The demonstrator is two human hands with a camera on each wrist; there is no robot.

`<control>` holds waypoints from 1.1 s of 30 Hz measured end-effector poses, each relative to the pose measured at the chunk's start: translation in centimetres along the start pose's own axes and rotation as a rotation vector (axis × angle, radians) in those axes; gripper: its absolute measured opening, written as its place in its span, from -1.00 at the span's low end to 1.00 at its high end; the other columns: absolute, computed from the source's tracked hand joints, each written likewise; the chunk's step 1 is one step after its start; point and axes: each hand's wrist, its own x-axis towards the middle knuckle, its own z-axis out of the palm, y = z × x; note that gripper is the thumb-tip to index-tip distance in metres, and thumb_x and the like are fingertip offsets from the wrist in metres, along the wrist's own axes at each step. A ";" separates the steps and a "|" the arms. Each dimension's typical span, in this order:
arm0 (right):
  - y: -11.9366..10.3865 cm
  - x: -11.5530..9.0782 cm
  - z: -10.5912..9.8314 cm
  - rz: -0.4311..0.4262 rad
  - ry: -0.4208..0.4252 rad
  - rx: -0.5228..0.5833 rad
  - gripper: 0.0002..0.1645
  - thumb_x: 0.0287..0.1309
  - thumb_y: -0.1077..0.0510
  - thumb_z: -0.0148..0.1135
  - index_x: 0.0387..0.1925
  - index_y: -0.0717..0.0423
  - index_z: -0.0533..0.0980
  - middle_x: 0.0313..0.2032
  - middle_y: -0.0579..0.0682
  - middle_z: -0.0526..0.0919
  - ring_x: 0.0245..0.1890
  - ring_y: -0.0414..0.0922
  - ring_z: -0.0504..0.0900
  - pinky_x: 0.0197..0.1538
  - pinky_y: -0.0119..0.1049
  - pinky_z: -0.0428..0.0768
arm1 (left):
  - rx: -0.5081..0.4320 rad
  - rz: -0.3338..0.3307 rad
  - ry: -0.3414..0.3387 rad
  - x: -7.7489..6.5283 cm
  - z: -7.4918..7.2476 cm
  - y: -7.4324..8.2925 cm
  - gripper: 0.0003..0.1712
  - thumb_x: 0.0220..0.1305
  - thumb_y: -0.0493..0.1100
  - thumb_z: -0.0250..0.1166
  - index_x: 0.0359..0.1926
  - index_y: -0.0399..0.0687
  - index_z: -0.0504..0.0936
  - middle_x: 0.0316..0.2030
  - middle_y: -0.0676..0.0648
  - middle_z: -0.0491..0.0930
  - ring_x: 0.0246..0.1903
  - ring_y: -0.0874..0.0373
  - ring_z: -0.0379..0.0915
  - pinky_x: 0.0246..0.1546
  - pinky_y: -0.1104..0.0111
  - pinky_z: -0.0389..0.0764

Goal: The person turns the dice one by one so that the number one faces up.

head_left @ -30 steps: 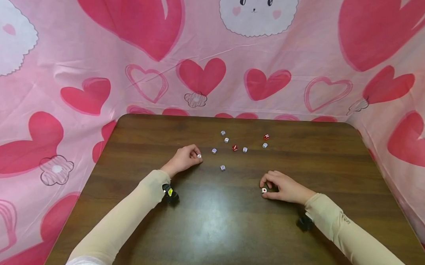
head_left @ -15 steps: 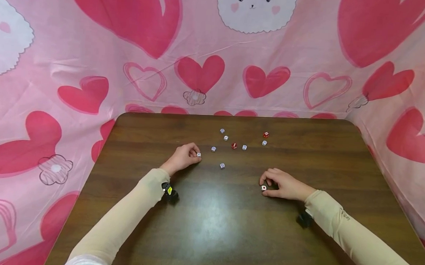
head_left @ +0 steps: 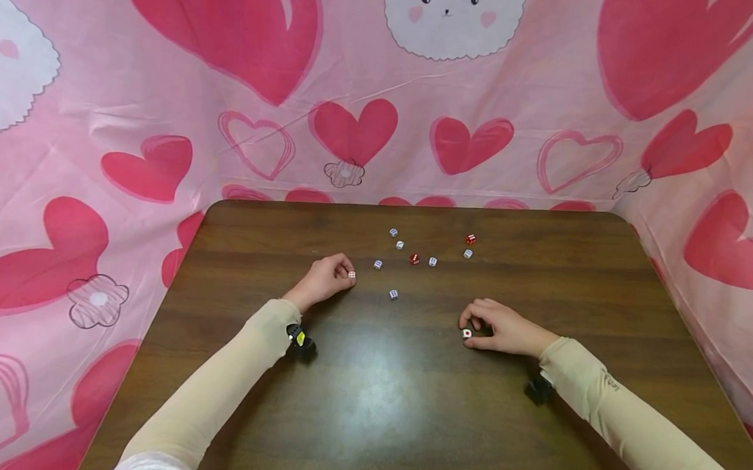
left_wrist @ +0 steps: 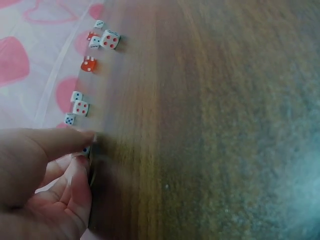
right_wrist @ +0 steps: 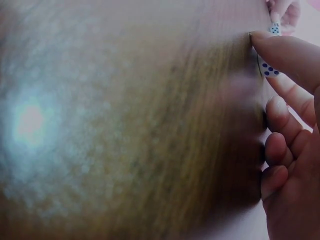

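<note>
My left hand, at the left of the scattered dice, pinches a small white die between thumb and fingers, low over the table. In the left wrist view the fingers mostly cover that die. Further right and nearer, my right hand holds another white die at the tips of thumb and index finger, a red spot facing up. Blue spots show on that die in the right wrist view. Closest to the left hand lie two loose white dice, one to its right and one nearer.
More white dice and two red dice, one central and one farther right, lie spread over the back of the brown wooden table. Pink heart-patterned cloth hangs round the back and sides.
The die in my left hand has turned, showing a different top face in each frame. My right hand and its die hold nearly still. The head view has shifted slightly.
</note>
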 end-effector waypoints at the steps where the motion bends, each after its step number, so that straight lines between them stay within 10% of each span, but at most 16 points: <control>1: 0.0 0.0 0.0 0.001 -0.001 -0.001 -0.70 0.22 -0.02 0.52 -0.12 -0.15 0.55 -0.31 -0.23 0.44 -0.25 -0.26 0.37 -0.19 -0.35 0.41 | -0.004 -0.004 -0.001 0.0 0.0 0.0 -0.79 0.32 -0.22 0.44 -0.13 -0.19 0.61 -0.34 -0.07 0.60 -0.31 0.12 0.49 -0.22 0.33 0.50; 33: 0.2 -0.1 0.2 -0.002 0.004 0.003 -0.71 0.24 -0.04 0.50 -0.12 -0.17 0.54 -0.31 -0.26 0.43 -0.23 -0.27 0.36 -0.18 -0.35 0.41 | 0.000 0.010 0.023 -0.3 0.2 -0.2 -0.80 0.39 -0.13 0.39 -0.13 -0.18 0.62 -0.34 -0.08 0.61 -0.32 0.10 0.49 -0.21 0.31 0.51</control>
